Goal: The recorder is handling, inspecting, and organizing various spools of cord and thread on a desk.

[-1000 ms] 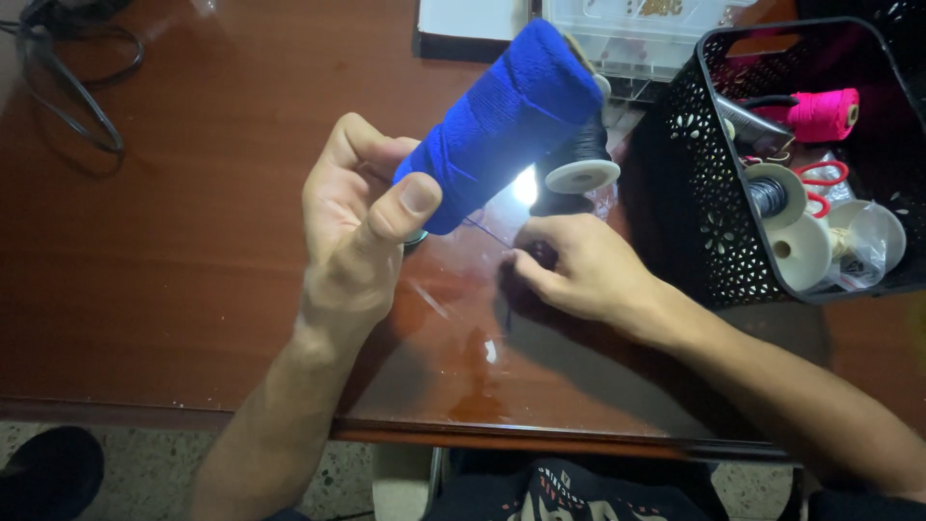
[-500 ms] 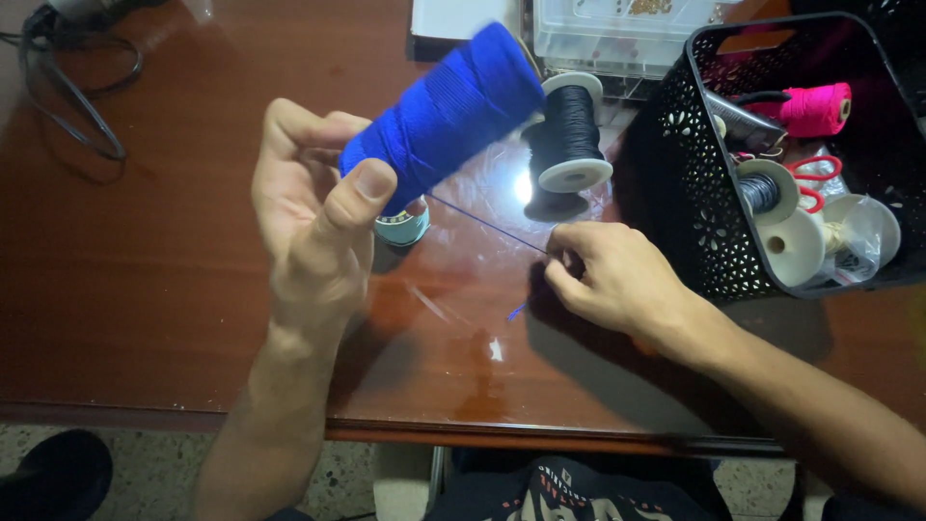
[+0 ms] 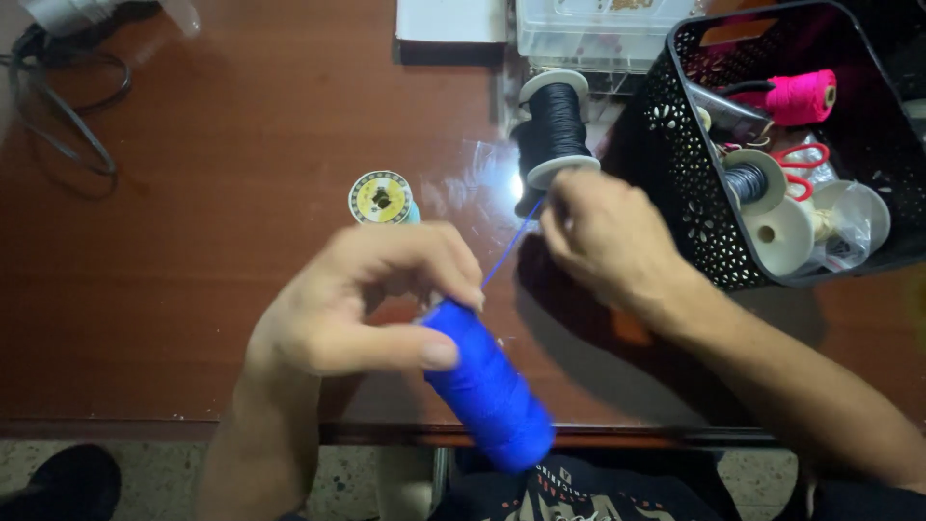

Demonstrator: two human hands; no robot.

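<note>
- Blue thread spool was held in the left hand above the near edge of the wooden table, thumb pressed along its side and fingers curled over its top end.
- Blue thread strand was seen pulled taut from the spool up to the right hand, whose fingertips appeared pinched on its free end, though the pinch itself was hidden behind the knuckles.
- For a clean draw, it was judged that the spool should be gripped lightly enough to turn and the strand kept straight and clear of the black thread spool standing just beyond.
- A small round spool with a yellow and white circular label was lying on the table, beyond the left hand.
- A black perforated basket at the right held a pink thread cone, red-handled scissors and pale reels.
- A clear plastic box and a white flat box were set at the far edge.
</note>
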